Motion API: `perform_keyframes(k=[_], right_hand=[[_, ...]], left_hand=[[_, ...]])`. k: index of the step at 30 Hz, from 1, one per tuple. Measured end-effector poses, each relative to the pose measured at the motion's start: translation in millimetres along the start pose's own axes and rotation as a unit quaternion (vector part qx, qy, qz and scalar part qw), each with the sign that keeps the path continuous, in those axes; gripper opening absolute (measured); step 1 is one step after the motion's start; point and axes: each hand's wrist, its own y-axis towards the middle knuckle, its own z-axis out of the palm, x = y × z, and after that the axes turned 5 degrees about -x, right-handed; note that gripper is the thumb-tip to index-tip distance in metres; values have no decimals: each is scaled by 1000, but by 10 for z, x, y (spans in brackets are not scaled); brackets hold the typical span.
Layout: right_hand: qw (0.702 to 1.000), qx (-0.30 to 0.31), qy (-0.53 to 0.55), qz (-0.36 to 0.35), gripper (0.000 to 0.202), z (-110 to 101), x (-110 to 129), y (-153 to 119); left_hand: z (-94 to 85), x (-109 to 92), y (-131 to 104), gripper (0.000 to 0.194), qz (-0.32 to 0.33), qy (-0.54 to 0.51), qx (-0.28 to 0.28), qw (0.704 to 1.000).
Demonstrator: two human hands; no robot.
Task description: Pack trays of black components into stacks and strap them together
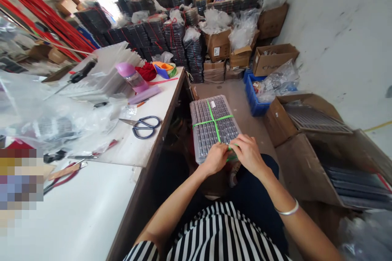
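Just right of the table (92,208), a bundle of trays (225,128) is lying beyond the person's grip, its near edge sitting right at the fingers. The left hand (217,157) and right hand (248,153) are both pinching the green strap (214,121), bent fingers closing on it side by side. The flat strap is crossing the bundle, whose clear, glossy plastic is showing ribbed rows inside a rounded rectangle. On the table, scissors (137,123) with dark looped handles are lying near a smooth pink bottle (136,79). Right of the table, a blue plastic crate (257,106) is holding crinkled clear bags (283,79).
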Motion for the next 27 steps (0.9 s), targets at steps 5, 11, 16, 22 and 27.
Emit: perform_keyframes(k=[5, 11, 16, 22, 27], right_hand=[[981, -192, 1, 0, 23, 249, 83, -120], [971, -183, 150, 35, 27, 502, 228, -325], [978, -147, 148, 6, 21, 533, 433, -456], [990, -85, 19, 111, 31, 676, 256, -652], [979, -97, 27, 175, 41, 602, 138, -645]], left_hand=[[-123, 57, 64, 20, -37, -68, -2, 997], [-207, 129, 100, 21, -50, -139, 35, 988], [-165, 97, 114, 23, -79, -145, 0, 986], [-178, 84, 96, 6, -79, -142, -1, 987], [-227, 54, 95, 14, -61, -112, 67, 990]])
